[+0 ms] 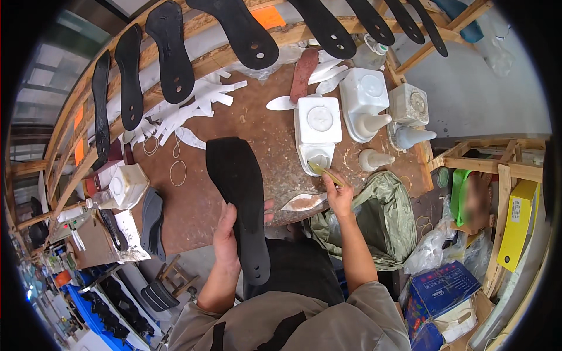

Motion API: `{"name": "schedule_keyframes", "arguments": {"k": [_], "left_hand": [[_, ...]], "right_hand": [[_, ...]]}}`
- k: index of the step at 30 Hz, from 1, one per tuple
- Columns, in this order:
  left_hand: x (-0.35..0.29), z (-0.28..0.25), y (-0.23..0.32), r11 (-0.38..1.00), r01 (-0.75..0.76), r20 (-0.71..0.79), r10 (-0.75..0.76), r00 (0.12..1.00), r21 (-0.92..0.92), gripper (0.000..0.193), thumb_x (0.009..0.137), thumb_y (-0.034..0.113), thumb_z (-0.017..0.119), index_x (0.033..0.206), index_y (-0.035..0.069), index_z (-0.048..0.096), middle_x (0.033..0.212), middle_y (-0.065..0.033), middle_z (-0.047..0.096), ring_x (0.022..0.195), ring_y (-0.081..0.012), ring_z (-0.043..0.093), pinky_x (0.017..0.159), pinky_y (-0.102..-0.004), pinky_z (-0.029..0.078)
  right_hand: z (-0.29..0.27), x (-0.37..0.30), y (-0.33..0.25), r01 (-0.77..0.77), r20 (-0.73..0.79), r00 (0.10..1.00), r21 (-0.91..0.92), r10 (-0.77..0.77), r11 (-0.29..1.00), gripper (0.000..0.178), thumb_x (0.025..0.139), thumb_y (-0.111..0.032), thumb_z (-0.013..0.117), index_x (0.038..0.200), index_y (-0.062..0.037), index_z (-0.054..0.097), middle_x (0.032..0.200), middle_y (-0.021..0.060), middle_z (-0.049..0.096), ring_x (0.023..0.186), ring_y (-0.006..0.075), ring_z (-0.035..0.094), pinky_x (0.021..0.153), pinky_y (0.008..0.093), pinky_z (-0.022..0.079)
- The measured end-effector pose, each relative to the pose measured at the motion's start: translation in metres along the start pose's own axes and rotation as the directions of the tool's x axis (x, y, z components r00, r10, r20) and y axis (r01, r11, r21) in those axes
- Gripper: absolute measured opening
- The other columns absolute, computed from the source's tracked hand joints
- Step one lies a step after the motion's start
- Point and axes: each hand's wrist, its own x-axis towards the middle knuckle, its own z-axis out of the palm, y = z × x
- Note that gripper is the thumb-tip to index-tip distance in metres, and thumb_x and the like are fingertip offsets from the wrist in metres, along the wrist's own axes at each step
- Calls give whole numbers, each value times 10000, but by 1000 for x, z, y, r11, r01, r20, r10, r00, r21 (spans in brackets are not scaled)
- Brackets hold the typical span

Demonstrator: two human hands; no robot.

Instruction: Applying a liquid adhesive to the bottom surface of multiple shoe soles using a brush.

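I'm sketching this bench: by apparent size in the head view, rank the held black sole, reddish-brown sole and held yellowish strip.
1. Held black sole
2. Reddish-brown sole
3. Held yellowish strip

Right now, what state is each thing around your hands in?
Left hand: holding the black insole
Black insole: held, broad end away from the person
Right hand: gripping the yellowish tool
Yellowish tool: held, tip at the dispenser's cup
White plastic dispenser: standing on the tabletop
Olive plastic bag: open

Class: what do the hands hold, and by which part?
Left hand: black sole-shaped piece, at its middle. Right hand: thin yellowish strip, by its near end.
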Motion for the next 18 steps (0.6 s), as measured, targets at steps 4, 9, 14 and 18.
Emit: {"name": "schedule_keyframes", "arguments": {"k": [4, 9, 14, 18], "left_hand": [[3, -7, -4, 1000, 12, 11, -12, 1000, 5, 563, 978, 406, 410, 1390, 34, 314, 1310, -230, 478, 1102, -338, 575, 932, -420, 490], [-8, 31, 3, 986, -90, 98, 76, 992, 139, 713, 950, 540, 366, 1415, 10, 259, 1329, -245, 452, 1153, -340, 543, 963, -438, 474], [-26, 62, 9, 976, -136, 290, 83, 953, 168, 896, 875, 692, 333, 1434, 5, 195, 1374, -218, 409, 1206, -362, 491, 1012, -482, 413], [-45, 81, 24, 981, -151, 469, 79, 880, 118, 941, 866, 711, 313, 1440, -11, 128, 1399, -212, 375, 1258, -335, 445, 1059, -471, 346]], "right_hand": [[-2, 2, 5, -361, 89, 926, 496, 368, 789, 132, 873, -110, 655, 914, 14, 678, 793, 82, 680, 606, 147, 608, 561, 265, 466], [-38, 24, -111, -347, 216, 917, 846, 335, 405, 132, 875, -106, 652, 847, 23, 656, 674, 76, 643, 513, 112, 557, 471, 224, 424], [-62, 30, -228, -302, 322, 941, 651, 107, 696, 131, 868, -72, 662, 912, 51, 650, 732, 80, 658, 545, 94, 569, 489, 231, 450], [-85, 46, -282, -57, 189, 980, 555, -59, 830, 133, 858, -49, 671, 928, 63, 648, 798, 85, 673, 597, 90, 594, 522, 241, 482]]}}
